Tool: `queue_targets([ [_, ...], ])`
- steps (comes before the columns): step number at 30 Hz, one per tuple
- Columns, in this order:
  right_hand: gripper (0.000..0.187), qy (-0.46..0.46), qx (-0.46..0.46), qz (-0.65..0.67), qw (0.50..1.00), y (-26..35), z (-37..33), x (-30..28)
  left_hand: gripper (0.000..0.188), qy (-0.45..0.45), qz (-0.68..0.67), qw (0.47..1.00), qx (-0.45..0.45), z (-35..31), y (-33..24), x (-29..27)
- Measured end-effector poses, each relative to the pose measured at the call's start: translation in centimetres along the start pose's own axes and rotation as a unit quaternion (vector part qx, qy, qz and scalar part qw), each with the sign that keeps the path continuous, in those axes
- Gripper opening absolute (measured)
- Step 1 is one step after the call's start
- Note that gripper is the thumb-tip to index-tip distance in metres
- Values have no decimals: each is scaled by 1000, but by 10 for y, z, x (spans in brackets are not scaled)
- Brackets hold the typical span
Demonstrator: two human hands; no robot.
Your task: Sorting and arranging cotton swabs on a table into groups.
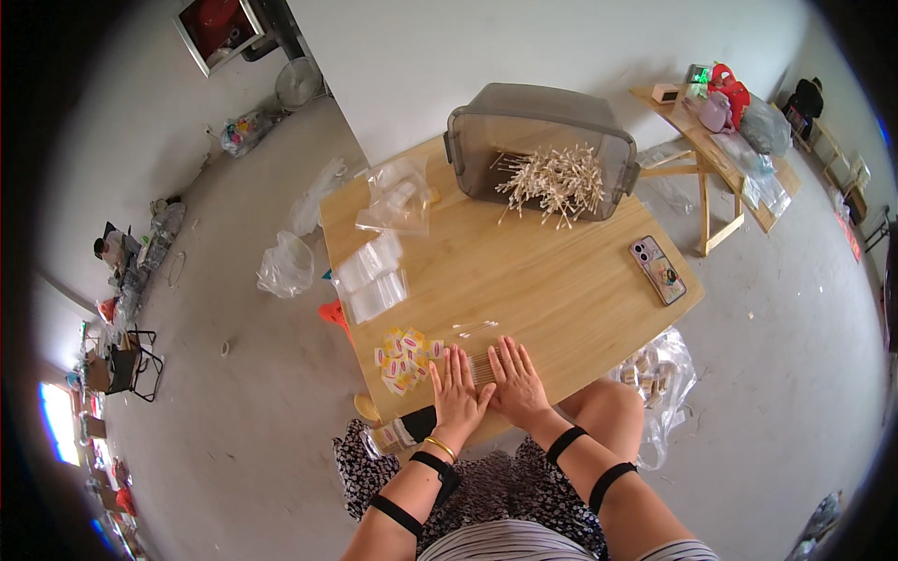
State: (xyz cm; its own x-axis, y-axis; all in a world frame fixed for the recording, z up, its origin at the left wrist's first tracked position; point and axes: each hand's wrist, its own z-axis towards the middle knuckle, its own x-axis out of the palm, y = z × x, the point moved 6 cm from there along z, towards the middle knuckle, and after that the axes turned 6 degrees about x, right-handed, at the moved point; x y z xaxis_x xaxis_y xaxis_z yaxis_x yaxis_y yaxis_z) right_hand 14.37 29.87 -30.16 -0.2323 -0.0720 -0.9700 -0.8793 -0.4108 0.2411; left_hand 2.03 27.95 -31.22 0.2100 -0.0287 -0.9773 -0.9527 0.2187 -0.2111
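My left hand [457, 400] and my right hand [517, 385] lie flat near the table's front edge, fingers stretched out and pointing away from me. A row of cotton swabs [482, 367] lies side by side between them, its ends partly hidden by my hands. Just beyond my fingertips are a few loose cotton swabs [477, 328]. Beside my left hand sits a scatter of small yellow and white cards [404, 360]. At the back, a grey translucent plastic bin [486, 103] lies on its side, with a heap of cotton swabs [559, 182] spilling from its mouth.
Clear plastic bags [372, 276] are stacked at the table's left, with another clear bag [398, 196] behind them. A phone [659, 270] lies at the right edge. Below that edge hangs a filled plastic bag [659, 369]. A wooden folding table [776, 192] stands far right.
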Motion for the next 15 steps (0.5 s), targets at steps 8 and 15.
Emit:
queue_targets([
  [8, 79, -4, -12, -24, 1000, 5, 2, 0, 89, -42, 26, 999, -22, -1, -1, -3],
  [15, 86, -6, 6, -17, 1000, 3, -2, -3, 76, -2, -63, 997, 47, 0, -8, -12],
])
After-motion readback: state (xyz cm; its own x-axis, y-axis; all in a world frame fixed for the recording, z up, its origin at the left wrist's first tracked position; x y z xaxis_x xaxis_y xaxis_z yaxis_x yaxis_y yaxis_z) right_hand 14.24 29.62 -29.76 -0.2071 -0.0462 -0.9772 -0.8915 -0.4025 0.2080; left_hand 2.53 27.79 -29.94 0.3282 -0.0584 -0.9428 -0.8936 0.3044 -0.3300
